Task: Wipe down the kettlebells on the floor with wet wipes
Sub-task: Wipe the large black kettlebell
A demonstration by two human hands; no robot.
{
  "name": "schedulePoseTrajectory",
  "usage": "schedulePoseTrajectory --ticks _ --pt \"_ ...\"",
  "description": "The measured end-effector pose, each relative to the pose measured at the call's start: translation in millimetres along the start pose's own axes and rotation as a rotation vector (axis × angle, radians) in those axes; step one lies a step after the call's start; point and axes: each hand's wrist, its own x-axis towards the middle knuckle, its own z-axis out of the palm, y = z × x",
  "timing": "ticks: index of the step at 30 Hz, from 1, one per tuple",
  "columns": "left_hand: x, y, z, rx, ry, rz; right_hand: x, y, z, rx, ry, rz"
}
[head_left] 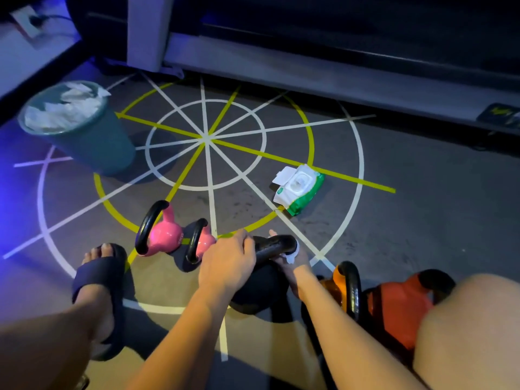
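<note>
my left hand (225,263) is curled over the left end of the black kettlebell (253,291) handle, steadying it on the floor between the pink kettlebells (166,235) and the orange kettlebell (336,288). my right hand (295,266) pinches the wet wipe (291,257) round the handle's right end. best, i think, to wrap the wipe tight, slide it along the whole arch, then shift my left grip to reach the part it covers.

Left hand (228,263) curled palm-down, right hand (295,267) curled (partly hidden)

Gym: kettlebells (166,235), taped floor (422,220) markings.
</note>
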Motion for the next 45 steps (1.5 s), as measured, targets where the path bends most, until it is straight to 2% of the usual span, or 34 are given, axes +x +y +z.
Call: schedulePoseTrajectory --ticks 3,9,14,17,22,26,31,36,41,45 --pt "0.5 -1.9 1.3 0.009 0.017 0.014 -5.4 -7.2 10.1 0.032 0.123 0.012" --pt "2.0 -6.2 3.9 0.025 0.056 0.042 -15.3 -35.9 13.5 -0.022 0.182 -0.208" --pt "5.6 -10.2 8.9 0.046 0.073 0.050 -26.3 -47.5 12.8 -0.343 0.191 -0.477" --pt "6.2 -10.3 9.8 0.057 0.073 0.058 -25.4 -47.3 11.2 -0.447 0.191 -0.603" --pt "6.7 -10.9 10.2 0.052 0.061 0.073 -18.0 -49.2 -1.6 -0.386 0.140 -0.548" --pt "6.1 -10.4 8.9 0.017 0.035 0.070 -4.1 -40.3 -14.2 -0.234 -0.067 -0.348" --pt "4.9 -10.1 6.6 0.016 0.027 0.066 4.4 -36.8 -19.2 -0.201 -0.198 -0.309" --pt "5.3 -10.1 7.3 0.030 0.029 0.074 7.2 -49.6 -35.9 -0.467 -0.332 -0.158" --pt "4.4 -8.9 5.5 0.009 -0.006 0.068 9.6 -78.4 -52.9 -0.986 -0.520 -0.171" --pt "4.5 -8.6 5.9 -0.001 -0.003 0.063 13.1 -115.4 -60.2 -1.375 -0.737 0.011"
